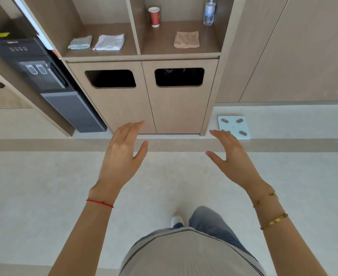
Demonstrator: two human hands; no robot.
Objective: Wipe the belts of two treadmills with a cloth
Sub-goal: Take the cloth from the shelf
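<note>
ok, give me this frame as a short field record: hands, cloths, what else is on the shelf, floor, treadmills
left hand: open, in the air, holds nothing
right hand: open, in the air, holds nothing
left shelf bay: pale blue cloth, white cloth, both folded
right shelf bay: tan cloth, red paper cup, water bottle
below shelf: two bin openings
left of cabinet: water dispenser
floor: bathroom scale
treadmills: not in view

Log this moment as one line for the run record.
stage: cloth not yet picked up | left hand: open, empty | right hand: open, empty | brown cloth: folded, right shelf bay | treadmills: not in view
</note>
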